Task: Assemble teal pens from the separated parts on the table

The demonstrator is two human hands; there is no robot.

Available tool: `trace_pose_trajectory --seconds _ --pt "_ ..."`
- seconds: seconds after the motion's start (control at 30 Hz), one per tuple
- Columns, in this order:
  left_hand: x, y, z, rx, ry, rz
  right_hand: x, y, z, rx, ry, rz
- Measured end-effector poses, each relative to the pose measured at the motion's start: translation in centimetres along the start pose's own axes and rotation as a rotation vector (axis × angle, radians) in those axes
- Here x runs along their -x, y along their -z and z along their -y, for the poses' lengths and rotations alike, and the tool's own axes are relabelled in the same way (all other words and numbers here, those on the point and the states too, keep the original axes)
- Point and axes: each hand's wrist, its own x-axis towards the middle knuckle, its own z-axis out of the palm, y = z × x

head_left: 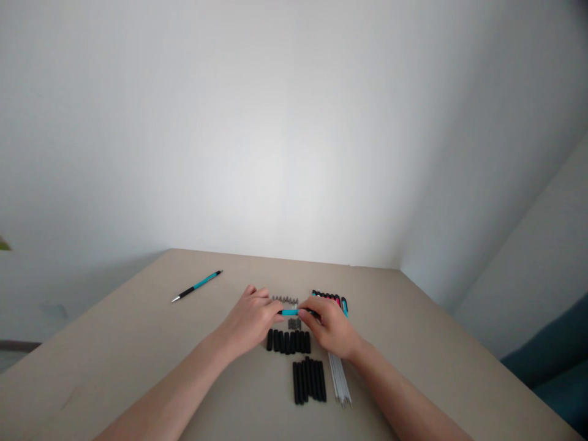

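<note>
On the tan desk (138,343), seen from the head camera, two hands meet in the middle over a teal pen (290,312). The left hand (250,320) pinches one end of it with a narrow grip, and the right hand (331,327) pinches the other end, closed on the dark part. The pen lies flat between them, just above the desk. At 6 o'clock from it sits a row of short black caps (288,341), and below that a row of longer black tubes (309,381). White thin rods (340,383) lie at 5 o'clock. Small metal tips (285,300) sit at 12 o'clock, and more pens (331,298) at 1 o'clock. One finished pen (197,285) lies well apart at 10 o'clock. I think a hard pull could make a small part pop off and roll into the neat rows.
</note>
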Motion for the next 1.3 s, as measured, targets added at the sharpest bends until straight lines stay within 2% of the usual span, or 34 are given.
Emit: trace_pose_trajectory --seconds 0.1,0.17,0.33,0.57,0.77,0.9,1.0,1.1,1.3 --pt "0.0 0.0 -0.2 -0.028 -0.001 -0.039 0.1 0.0 0.0 0.014 -0.108 0.061" --pt "0.0 0.0 -0.2 -0.034 0.005 -0.052 0.1 0.0 0.0 0.022 -0.128 0.048" --pt "0.0 -0.1 -0.1 0.022 0.050 -0.035 0.0 0.0 -0.5 -0.015 -0.008 -0.142" --pt "0.2 0.1 -0.2 0.232 0.133 0.007 0.1 0.4 -0.8 -0.071 0.042 -0.236" --pt "0.4 -0.5 1.0 0.143 0.301 0.040 0.1 0.5 -0.9 -0.076 0.019 -0.306" --pt "0.4 -0.5 1.4 0.232 0.467 -0.026 0.0 0.3 -1.0 -0.081 0.000 -0.316" --pt "0.3 -0.2 0.8 0.358 0.425 -0.056 0.0 0.1 -0.7 -0.093 0.038 -0.287" --pt "0.2 -0.4 0.0 0.397 0.329 -0.026 0.0 0.0 -0.4 -0.085 0.095 -0.245" --pt "0.3 -1.3 -0.5 0.393 0.325 0.064 0.0 -0.3 -0.3 -0.011 0.132 -0.193"
